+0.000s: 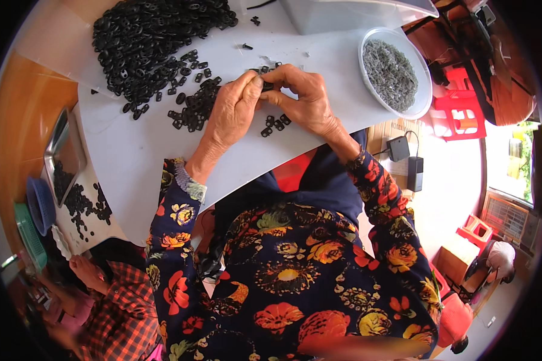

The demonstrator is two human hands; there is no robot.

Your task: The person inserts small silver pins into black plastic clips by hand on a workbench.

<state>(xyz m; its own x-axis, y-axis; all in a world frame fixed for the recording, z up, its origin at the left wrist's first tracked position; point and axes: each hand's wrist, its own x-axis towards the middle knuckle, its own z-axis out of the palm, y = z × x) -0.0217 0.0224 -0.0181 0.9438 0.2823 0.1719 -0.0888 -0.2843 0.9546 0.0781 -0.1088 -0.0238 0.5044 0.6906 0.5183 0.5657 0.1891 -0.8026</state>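
At upper centre I see the right hand (pixel 306 96) pinching a small black plastic piece (pixel 267 86), the left hand (pixel 236 107) with fingertips pressed together, contents hidden. Apparently mid-assembly; next, I judge, calls for a firm, aligned press.

Small black part (pixel 267 86) | mostly hidden | pose unclear | between the hands (pixel 230 109)

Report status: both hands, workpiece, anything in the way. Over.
Right grip pinching small black part, mostly hidden. Left grip meeting it fingertip to fingertip, hold unclear. Loose black parts crowding close. Tub off right, apart from both.
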